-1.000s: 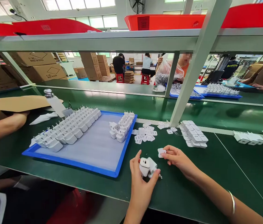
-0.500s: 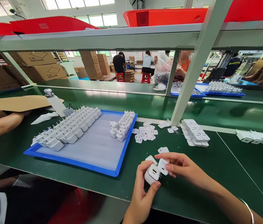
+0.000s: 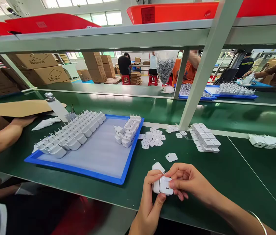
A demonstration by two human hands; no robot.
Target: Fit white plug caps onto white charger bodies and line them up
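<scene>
Setting a slotted plate (image 3: 166, 186) against a white adapter (image 3: 156, 187) seems the step in hand. Over the green surface (image 3: 206, 166), right of the blue tray (image 3: 84, 172), the left hand (image 3: 149, 199) has its grip clamped on the adapter; the right hand (image 3: 189, 180) pinches the plate. The next move calls for squaring their edges before pressing.

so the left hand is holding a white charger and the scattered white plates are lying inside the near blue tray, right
Not quite: the head view shows the scattered white plates on the green table, beside the near blue tray, not inside it. The left hand is indeed holding a white charger.
</scene>
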